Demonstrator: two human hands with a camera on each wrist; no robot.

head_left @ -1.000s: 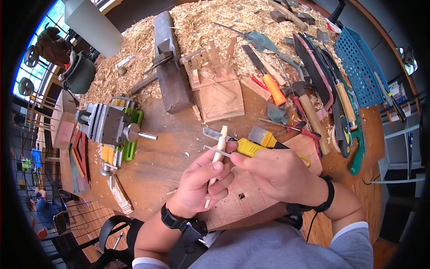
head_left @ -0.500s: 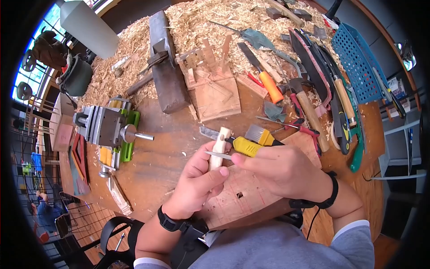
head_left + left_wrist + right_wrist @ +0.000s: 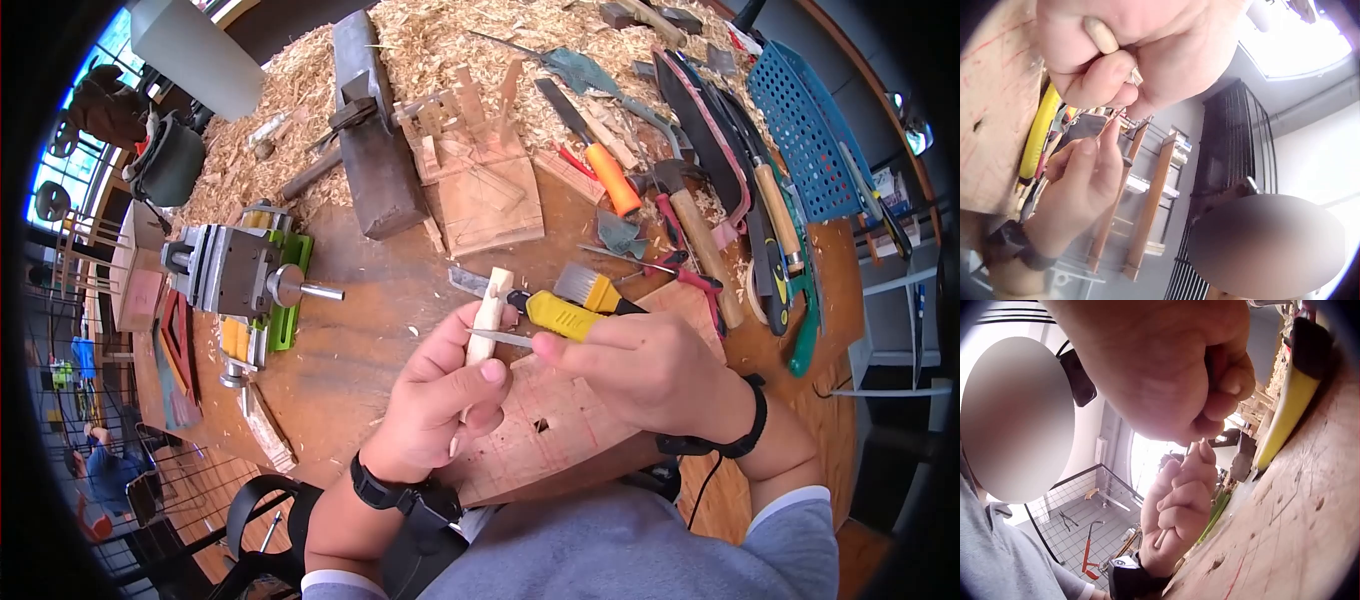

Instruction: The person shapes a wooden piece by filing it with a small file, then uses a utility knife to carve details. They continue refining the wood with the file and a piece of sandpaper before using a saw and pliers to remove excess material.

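Note:
In the head view my left hand (image 3: 440, 395) grips a pale carved wooden stick (image 3: 490, 310), notched near its thick upper end. The stick's thin lower end (image 3: 1102, 34) pokes out of the fist in the left wrist view. My right hand (image 3: 650, 370) pinches a narrow pointed metal blade (image 3: 500, 338); its handle is hidden inside the fingers. Crossing the stick just above the left thumb, the blade points left. Beneath both hands lies a reddish board (image 3: 540, 450) with pencil-like red lines and a small square hole. A yellow-handled knife (image 3: 560, 315) rests beyond them.
A grey vise (image 3: 230, 270) stands at left. Farther back are a dark metal block (image 3: 375, 150), a jointed wooden piece (image 3: 485, 210) and heaped shavings (image 3: 440, 50). To the right lie an orange-handled tool (image 3: 612, 180), a brush (image 3: 590, 287), a hammer (image 3: 700, 230) and a blue basket (image 3: 810, 140).
The left hand has turned the stick so its notched side shows more, and the stick stands steeper. The blade now crosses it farther below the top end.

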